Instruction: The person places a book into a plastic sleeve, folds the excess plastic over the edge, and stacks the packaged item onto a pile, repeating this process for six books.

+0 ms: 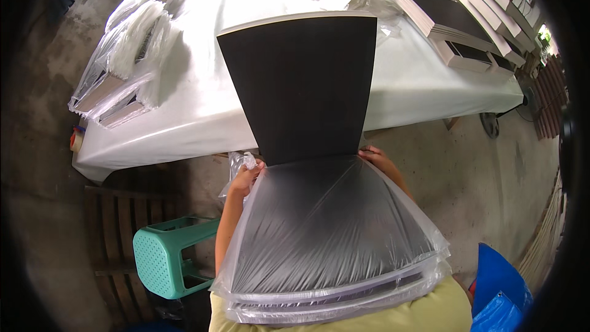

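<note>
roughly half of the dark panel (304, 95) is sleeved, as i judge it: the clear plastic bag (332, 233) covers the near half, from my chest up to its open mouth, and the far half runs out bare beyond my fingers, its far end resting over the bench (203, 110). what looks left is drawing the bag mouth on over that bare stretch.

my left hand (244, 178) grips the bag's mouth at the panel's left edge, fingers (249, 169) closed and bunching loose film just above them. my right hand (378, 161) is at the right edge, fingers curled onto the rim of the bag and the panel edge; i cannot tell how firmly they pinch, since the panel hides the fingertips.

counts, as far as i can see: one bag on the go. at the near end, below my fingers, the edge shows about three layers inside the film, so this may be a small stack of panels and not one; i cannot tell for sure. one heap of folded clear bags (138, 31) lies well to the left of my left fingers on the white-covered bench. stacks of flat boards (467, 18), too many to count, sit far beyond my right fingers. one green plastic stool (175, 255) stands on the floor below my left fingers, and one blue tarp (501, 298) lies down to the right.
</note>
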The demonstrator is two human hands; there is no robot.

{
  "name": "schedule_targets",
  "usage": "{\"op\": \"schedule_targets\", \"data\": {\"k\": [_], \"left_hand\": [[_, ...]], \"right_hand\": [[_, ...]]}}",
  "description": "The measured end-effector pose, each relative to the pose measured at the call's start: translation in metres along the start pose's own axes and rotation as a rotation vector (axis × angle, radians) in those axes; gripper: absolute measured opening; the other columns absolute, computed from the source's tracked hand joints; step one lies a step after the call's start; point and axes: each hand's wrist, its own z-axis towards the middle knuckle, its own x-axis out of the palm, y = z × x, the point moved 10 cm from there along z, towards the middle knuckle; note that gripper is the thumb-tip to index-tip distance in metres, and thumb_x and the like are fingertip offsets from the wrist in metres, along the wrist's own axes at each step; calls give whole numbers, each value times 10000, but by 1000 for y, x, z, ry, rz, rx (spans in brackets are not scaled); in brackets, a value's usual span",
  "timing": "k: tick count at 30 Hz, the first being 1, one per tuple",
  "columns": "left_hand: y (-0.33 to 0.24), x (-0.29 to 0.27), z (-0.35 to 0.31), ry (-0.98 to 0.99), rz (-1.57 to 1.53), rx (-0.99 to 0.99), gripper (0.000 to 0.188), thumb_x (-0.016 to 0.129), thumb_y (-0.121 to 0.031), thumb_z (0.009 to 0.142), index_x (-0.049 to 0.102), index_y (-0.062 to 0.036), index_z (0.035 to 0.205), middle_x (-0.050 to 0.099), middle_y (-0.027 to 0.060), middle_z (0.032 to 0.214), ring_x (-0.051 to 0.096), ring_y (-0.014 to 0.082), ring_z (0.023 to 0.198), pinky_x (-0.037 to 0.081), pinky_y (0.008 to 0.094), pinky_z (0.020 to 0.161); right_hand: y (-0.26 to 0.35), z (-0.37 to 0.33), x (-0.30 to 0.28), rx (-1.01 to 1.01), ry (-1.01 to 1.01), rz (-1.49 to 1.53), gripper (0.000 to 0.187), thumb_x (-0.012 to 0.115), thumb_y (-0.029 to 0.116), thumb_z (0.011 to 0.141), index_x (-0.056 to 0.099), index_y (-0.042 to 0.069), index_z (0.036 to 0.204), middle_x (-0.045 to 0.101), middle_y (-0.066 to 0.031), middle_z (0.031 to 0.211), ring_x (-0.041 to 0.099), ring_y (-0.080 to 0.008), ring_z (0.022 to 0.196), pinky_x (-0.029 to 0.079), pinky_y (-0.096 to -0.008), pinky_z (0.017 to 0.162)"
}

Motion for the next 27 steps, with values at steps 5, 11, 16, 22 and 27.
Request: {"op": "schedule_targets", "data": {"k": [5, 11, 16, 22, 27], "left_hand": [[-86, -3, -46, -162, 350, 183, 420, 535, -431, 827, 500, -80, 1056, 527, -11, 758, 341, 32, 499, 261, 193, 415], [-265, 130, -158, 286, -199, 630, 934, 236, -783, 695, 249, -92, 1324, 489, 139, 998, 281, 81, 501, 214, 184, 400], [-292, 193, -170, 228, -188, 751, 997, 283, -813, 647, 221, -94, 1334, 464, 107, 1071, 435, 108, 654, 369, 229, 537], [-280, 189, -155, 81, 31, 760, 383, 458, -323, 881, 454, -19, 1114, 546, 83, 948, 524, 138, 827, 431, 273, 727], [-297, 146, -152, -86, -216, 777, 410, 458, -375, 880, 513, -3, 1044, 580, 79, 917, 519, 108, 706, 436, 241, 638]], "right_hand": [[65, 3, -25, -393, -80, -540, 200, 656, 137, 733, 574, 4, 858, 584, -41, 743, 537, -118, 705, 427, -246, 643], [250, -132, 122, -821, 325, -425, 151, 661, 115, 755, 520, 61, 749, 517, 27, 682, 474, -24, 632, 387, -169, 552], [274, -170, 240, -930, 462, -409, 441, 726, 308, 681, 526, 87, 1007, 502, 13, 893, 447, -64, 799, 354, -219, 670], [265, -133, 211, -853, 320, 111, 110, 545, 97, 842, 591, 2, 872, 571, -4, 737, 460, -44, 626, 341, -163, 568], [264, -129, 200, -800, 251, -172, 162, 539, 172, 859, 583, 25, 806, 445, 58, 584, 369, -14, 534, 294, -165, 487]]}}
